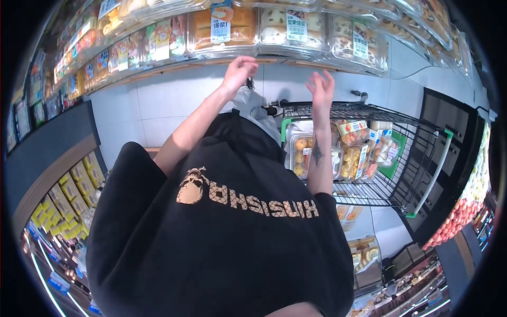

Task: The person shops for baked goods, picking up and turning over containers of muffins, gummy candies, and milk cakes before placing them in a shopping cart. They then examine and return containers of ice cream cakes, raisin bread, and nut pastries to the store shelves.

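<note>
My left hand (240, 74) is raised in front of the shelf edge, its fingers loosely bent with nothing visible in them. Closest to it is a clear box of golden-brown bread rolls (203, 24). My right hand (321, 90) hovers over the near rim of a shopping cart, fingers apart and holding nothing. Beyond that hand stand a clear box of pale, dark-flecked bread (272, 34) and another flecked bread box (343, 45). Neither hand appears to touch a package.
The black wire shopping cart (417, 182) with green corners, at my right, holds several clear food packs (354, 161). Smaller packs (163, 39) line the shelf's left part. Yellow packages (63, 198) fill a lower-left display. Red and pale produce (454, 222) lies at far right.
</note>
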Tool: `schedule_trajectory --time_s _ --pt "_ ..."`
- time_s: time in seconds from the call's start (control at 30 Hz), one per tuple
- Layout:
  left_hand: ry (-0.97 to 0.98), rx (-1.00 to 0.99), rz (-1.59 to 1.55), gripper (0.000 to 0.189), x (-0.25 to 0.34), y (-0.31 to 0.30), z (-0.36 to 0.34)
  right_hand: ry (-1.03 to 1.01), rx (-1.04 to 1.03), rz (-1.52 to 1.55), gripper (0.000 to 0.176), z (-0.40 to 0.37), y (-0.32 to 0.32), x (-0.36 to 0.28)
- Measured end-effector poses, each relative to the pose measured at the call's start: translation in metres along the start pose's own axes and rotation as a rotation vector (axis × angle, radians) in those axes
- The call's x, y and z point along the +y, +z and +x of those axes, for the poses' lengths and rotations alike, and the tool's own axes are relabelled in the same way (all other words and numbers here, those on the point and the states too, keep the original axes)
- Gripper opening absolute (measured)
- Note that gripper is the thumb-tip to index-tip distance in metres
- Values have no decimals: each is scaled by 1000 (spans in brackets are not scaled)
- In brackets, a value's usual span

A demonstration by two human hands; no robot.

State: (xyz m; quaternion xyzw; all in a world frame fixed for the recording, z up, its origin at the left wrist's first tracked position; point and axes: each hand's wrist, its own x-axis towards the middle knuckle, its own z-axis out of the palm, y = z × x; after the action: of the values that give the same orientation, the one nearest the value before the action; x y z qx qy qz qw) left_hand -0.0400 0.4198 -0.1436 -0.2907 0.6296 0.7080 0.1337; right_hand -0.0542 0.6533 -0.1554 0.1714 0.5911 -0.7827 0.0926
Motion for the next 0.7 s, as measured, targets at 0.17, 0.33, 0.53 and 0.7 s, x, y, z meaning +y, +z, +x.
schedule_trajectory --time_s 0.17,0.33,0.53,0.7 --pt "-271 -34 -675 18 14 11 35 425 63 348 57 64 41 -2" --pt "-312 -66 -732 19 27 25 62 493 62 381 42 93 61 5" --pt "-439 -128 -802 34 26 28 56 496 41 372 26 93 60 3" --pt "-475 -194 -713 81 36 21 45 478 85 322 28 82 65 -5"
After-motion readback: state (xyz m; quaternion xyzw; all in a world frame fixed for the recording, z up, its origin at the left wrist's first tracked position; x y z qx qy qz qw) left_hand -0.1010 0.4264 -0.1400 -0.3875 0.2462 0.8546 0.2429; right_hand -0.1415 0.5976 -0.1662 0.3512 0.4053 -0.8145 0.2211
